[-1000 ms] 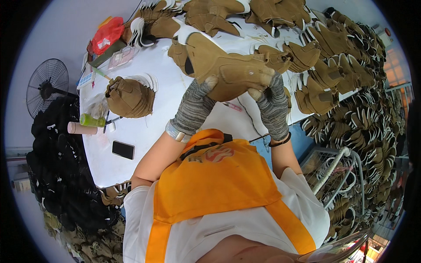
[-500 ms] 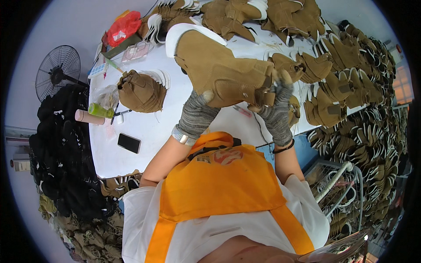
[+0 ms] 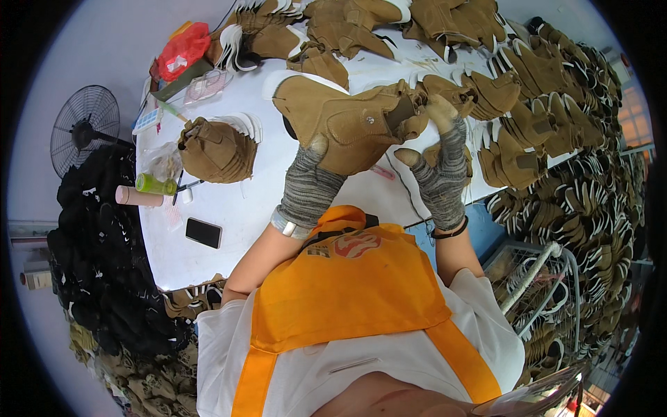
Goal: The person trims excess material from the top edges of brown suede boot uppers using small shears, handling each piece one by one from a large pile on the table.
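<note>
The left hand (image 3: 308,179) is clasped, thumb (image 3: 318,144) over hidden fingers, while the right hand (image 3: 443,167) is spread, thumb left of its raised fingers (image 3: 442,113).

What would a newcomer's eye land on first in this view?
Probably the bright orange apron, low in the middle of the picture. Just above it, the gloved left hand holds a brown shoe upper over the white table, with the gloved right hand open near its right end. A red plastic bag stands out at the upper left.
</note>
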Demonstrator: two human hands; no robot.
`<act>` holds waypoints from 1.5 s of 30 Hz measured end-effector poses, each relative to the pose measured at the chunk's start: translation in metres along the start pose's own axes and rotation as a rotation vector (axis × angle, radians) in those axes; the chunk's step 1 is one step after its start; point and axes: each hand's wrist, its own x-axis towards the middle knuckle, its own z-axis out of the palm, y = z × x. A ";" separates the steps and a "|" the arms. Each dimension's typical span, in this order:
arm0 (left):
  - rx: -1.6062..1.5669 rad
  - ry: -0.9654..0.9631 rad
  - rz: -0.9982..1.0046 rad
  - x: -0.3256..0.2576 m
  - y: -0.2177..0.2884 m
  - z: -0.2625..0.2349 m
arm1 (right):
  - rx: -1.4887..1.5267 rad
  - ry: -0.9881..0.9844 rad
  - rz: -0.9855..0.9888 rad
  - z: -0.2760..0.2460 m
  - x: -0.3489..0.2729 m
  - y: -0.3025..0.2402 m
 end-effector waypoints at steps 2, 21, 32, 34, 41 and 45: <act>0.011 0.009 0.008 0.001 0.000 0.000 | -0.203 -0.047 -0.123 -0.009 0.009 -0.008; 0.226 0.059 0.006 -0.009 0.001 0.001 | 0.049 -0.529 -0.006 -0.036 0.009 0.010; 0.471 0.002 0.231 -0.017 -0.001 0.009 | 0.978 0.237 0.384 -0.031 0.012 0.018; 0.596 0.038 0.265 -0.020 -0.001 -0.002 | 0.844 0.130 0.313 -0.038 0.008 0.021; 0.621 0.028 0.312 -0.016 -0.005 -0.009 | 0.456 0.178 0.507 -0.032 -0.002 0.009; 0.569 0.048 0.295 -0.018 -0.005 -0.007 | 0.232 0.080 0.486 -0.039 -0.005 0.004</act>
